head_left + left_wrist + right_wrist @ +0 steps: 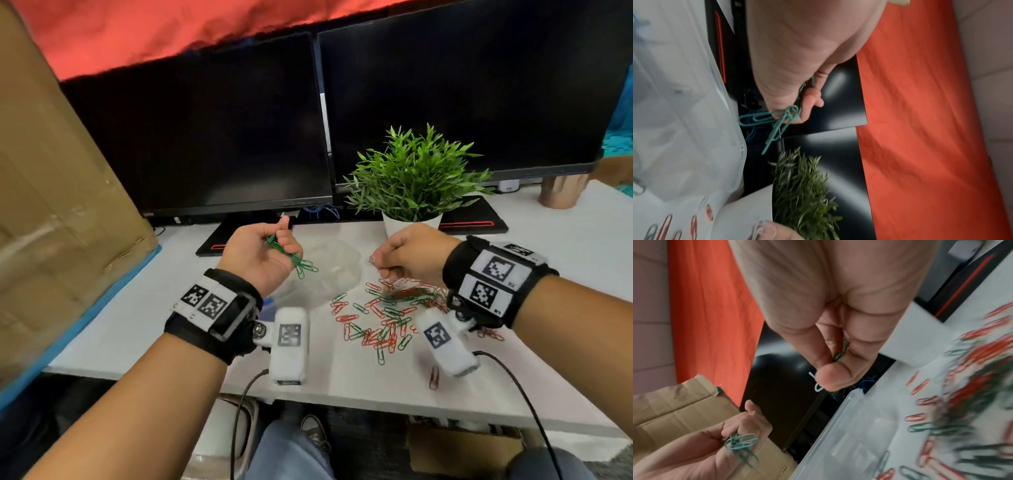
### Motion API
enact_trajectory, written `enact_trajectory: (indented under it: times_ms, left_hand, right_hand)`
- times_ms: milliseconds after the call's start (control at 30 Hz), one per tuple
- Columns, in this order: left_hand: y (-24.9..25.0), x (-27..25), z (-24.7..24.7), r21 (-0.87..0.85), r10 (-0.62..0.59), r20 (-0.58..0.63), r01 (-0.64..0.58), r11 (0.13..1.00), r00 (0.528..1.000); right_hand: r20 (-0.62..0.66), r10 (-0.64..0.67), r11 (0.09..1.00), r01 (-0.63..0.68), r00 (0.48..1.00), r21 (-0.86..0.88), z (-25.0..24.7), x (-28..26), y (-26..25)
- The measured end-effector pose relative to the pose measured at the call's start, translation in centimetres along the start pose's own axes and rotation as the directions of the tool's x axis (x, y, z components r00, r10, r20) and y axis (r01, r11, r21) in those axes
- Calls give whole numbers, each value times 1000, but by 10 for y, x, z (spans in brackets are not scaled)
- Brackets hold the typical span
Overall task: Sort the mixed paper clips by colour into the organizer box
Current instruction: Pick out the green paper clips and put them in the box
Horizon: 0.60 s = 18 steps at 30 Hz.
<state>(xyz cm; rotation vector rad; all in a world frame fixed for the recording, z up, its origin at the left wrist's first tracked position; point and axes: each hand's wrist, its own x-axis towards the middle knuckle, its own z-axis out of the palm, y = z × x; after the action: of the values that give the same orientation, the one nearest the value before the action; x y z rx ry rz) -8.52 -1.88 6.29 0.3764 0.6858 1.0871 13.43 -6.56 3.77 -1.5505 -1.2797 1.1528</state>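
Note:
My left hand (270,251) is raised palm-up above the desk and grips a bundle of green paper clips (294,260), whose ends hang out past the fingers (777,120). My right hand (400,260) hovers over the mixed pile and pinches a white paper clip (818,384) between thumb and fingers; a green clip (840,352) is tucked deeper in the same hand. The clear plastic organizer box (329,277) lies on the desk between the hands. Red and green clips (380,318) are strewn to the right of it.
A potted green plant (414,178) stands just behind my right hand. Two dark monitors (212,137) fill the back. A cardboard box (51,205) stands at the left. One red clip (434,377) lies near the desk's front edge, and cables hang off it.

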Motion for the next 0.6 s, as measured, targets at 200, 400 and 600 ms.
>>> enact_trajectory:
  times_ms: [200, 400, 600]
  left_hand:
    - [32, -10, -41, -88, 60, -87, -68, 994, 994]
    - [45, -16, -63, -137, 50, -132, -68, 988, 990]
    - [47, -15, -67, -142, 51, -157, -73, 987, 986]
  right_hand:
    - [105, -14, 988, 30, 994, -149, 65, 39, -37]
    - [132, 57, 944, -10, 990, -329, 110, 65, -47]
    - [168, 74, 971, -32, 983, -238, 111, 71, -42]
